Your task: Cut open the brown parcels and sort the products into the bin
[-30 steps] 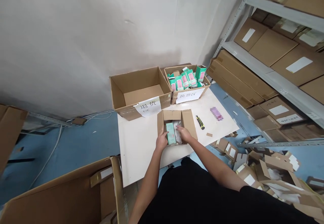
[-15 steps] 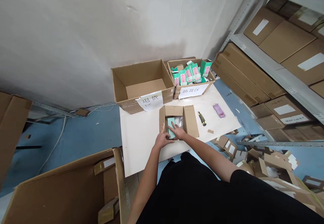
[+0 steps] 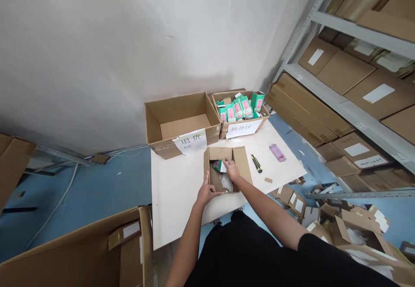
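Observation:
A small open cardboard box (image 3: 243, 166) sits on the white table (image 3: 175, 187) in front of me. My left hand (image 3: 205, 190) grips the box's near left edge. My right hand (image 3: 231, 169) reaches inside and closes on a green product carton (image 3: 218, 165), lifted toward the far end of the box. Clear plastic wrap (image 3: 226, 184) lies in the box bottom.
Behind stand an empty labelled carton (image 3: 181, 120) and a labelled carton of green-pink packs (image 3: 240, 107). A utility knife (image 3: 256, 163) and a purple item (image 3: 277, 152) lie to the right. Shelving with cartons (image 3: 350, 88) is at right, torn boxes (image 3: 343, 222) on the floor, a large carton (image 3: 84, 252) at lower left.
The green carton lay flat in the small box under both hands; now my right hand has raised it toward the far end, and my left hand has shifted to the box's edge.

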### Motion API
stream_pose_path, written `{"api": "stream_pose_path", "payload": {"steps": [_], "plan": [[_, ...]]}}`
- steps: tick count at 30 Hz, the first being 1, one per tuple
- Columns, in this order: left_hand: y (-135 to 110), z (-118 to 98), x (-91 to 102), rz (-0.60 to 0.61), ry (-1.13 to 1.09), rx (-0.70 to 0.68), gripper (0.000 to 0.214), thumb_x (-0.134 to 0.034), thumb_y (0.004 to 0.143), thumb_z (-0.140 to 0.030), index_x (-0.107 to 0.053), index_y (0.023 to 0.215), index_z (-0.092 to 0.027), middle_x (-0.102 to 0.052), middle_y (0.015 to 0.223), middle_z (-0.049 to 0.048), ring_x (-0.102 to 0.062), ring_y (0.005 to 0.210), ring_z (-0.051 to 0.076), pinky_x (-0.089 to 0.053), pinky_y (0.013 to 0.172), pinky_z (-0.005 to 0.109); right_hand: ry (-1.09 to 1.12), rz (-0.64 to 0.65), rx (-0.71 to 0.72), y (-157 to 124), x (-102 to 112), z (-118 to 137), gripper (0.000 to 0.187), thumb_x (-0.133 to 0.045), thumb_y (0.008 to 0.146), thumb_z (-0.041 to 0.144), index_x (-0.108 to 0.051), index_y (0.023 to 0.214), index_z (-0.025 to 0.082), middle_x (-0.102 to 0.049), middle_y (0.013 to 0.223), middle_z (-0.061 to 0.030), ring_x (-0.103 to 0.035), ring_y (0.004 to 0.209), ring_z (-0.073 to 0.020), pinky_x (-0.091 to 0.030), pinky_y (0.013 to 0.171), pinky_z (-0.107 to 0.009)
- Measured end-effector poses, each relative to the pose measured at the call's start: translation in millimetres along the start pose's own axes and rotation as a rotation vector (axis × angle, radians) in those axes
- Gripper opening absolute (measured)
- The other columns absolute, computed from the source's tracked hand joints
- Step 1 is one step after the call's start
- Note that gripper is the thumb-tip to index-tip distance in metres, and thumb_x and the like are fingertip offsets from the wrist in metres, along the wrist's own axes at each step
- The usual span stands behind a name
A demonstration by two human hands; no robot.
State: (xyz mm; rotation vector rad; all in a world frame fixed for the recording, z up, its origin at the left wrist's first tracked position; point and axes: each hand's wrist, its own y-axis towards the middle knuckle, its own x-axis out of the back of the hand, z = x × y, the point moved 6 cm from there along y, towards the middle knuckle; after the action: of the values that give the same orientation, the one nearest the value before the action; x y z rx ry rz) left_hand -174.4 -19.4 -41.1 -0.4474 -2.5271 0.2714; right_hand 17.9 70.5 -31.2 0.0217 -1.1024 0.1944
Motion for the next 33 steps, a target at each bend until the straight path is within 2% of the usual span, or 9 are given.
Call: {"api": "stream_pose_path", "payload": {"steps": [3, 5, 7, 9, 13, 17, 23, 28, 33], "plan": [[2, 1, -1.9, -0.033, 0.046, -0.067, 0.033, -0.094, 0.069, -0.041, -0.069, 0.059, -0.021, -0.025, 0.176, 0.0056, -0.046, 0.151, 0.032, -0.042, 0.121, 0.040, -0.031, -0.077, -0.003, -7, -9, 13, 0.069, -0.057, 0.093, 0.017, -0.046, 0.161, 0.023, -0.044, 0.164, -0.0133, -0.040, 0.147, -0.0344, -0.036, 0.121, -0.047], [2, 2, -3.4, -0.064, 0.092, -0.091, 0.033, -0.092, 0.071, -0.040, -0.069, 0.059, -0.021, -0.022, 0.177, 0.0046, -0.043, 0.154, 0.033, -0.043, 0.122, 0.042, -0.038, -0.115, -0.042, -12, -16, 20, 0.065, -0.062, 0.095, 0.031, -0.049, 0.158, 0.022, -0.042, 0.164, -0.0153, -0.035, 0.150, -0.0375, -0.036, 0.120, -0.049], [-2, 1, -5.2, -0.104, 0.173, -0.120, 0.029, -0.091, 0.074, -0.038, -0.071, 0.062, -0.021, -0.022, 0.177, 0.0042, -0.037, 0.156, 0.034, -0.042, 0.123, 0.045, -0.048, -0.128, -0.108, -16, -20, 24, 0.058, -0.064, 0.096, 0.039, -0.056, 0.151, 0.022, -0.045, 0.160, -0.0164, -0.037, 0.148, -0.0381, -0.039, 0.117, -0.049], [-9, -3, -8.0, -0.150, 0.273, -0.155, 0.024, -0.089, 0.078, -0.036, -0.073, 0.069, -0.021, -0.021, 0.177, 0.0042, -0.035, 0.158, 0.035, -0.042, 0.123, 0.047, -0.067, -0.116, -0.160, -18, -18, 29, 0.051, -0.067, 0.094, 0.036, -0.061, 0.143, 0.022, -0.050, 0.154, -0.0166, -0.043, 0.142, -0.0366, -0.041, 0.114, -0.047], [-26, -12, -15.0, -0.270, 0.445, -0.251, 0.018, -0.081, 0.087, -0.035, -0.076, 0.076, -0.021, -0.035, 0.172, 0.0078, -0.038, 0.156, 0.037, -0.043, 0.122, 0.052, -0.074, -0.079, -0.095, -18, -3, 52, 0.042, -0.066, 0.092, 0.024, -0.065, 0.134, 0.023, -0.060, 0.141, -0.0115, -0.051, 0.127, -0.0324, -0.045, 0.107, -0.041], [-36, -15, -12.5, -0.384, 0.551, -0.337, 0.020, -0.072, 0.093, -0.031, -0.074, 0.076, -0.021, -0.061, 0.153, 0.0128, -0.048, 0.149, 0.039, -0.051, 0.113, 0.056, -0.056, -0.131, 0.032, -18, 34, 82, 0.036, -0.065, 0.093, 0.024, -0.067, 0.129, 0.026, -0.065, 0.132, -0.0092, -0.053, 0.120, -0.0302, -0.046, 0.102, -0.038], [-49, -7, 22.1, -0.447, 0.553, -0.319, 0.027, -0.070, 0.094, -0.034, -0.071, 0.071, -0.021, -0.065, 0.146, 0.0140, -0.051, 0.145, 0.042, -0.054, 0.108, 0.058, 0.007, -0.218, 0.178, -22, 119, 102, 0.034, -0.066, 0.091, 0.026, -0.068, 0.125, 0.024, -0.067, 0.123, -0.0078, -0.055, 0.110, -0.0283, -0.045, 0.100, -0.039], [-67, 5, 48.7, -0.389, 0.510, -0.242, 0.029, -0.064, 0.097, -0.036, -0.068, 0.071, -0.023, -0.061, 0.152, 0.0125, -0.047, 0.150, 0.037, -0.048, 0.117, 0.052, 0.026, -0.272, 0.184, -23, 170, 90, 0.045, -0.066, 0.090, 0.027, -0.065, 0.135, 0.026, -0.063, 0.132, -0.0083, -0.054, 0.116, -0.0315, -0.045, 0.104, -0.043], [-100, 27, 81.3, -0.436, 0.506, -0.102, 0.032, -0.060, 0.098, -0.039, -0.065, 0.069, -0.026, -0.062, 0.151, 0.0077, -0.043, 0.152, 0.035, -0.044, 0.122, 0.051, -0.036, -0.295, 0.107, -16, 180, 57, 0.050, -0.063, 0.093, 0.030, -0.060, 0.143, 0.027, -0.060, 0.137, -0.0085, -0.052, 0.120, -0.0333, -0.044, 0.104, -0.044]]}}
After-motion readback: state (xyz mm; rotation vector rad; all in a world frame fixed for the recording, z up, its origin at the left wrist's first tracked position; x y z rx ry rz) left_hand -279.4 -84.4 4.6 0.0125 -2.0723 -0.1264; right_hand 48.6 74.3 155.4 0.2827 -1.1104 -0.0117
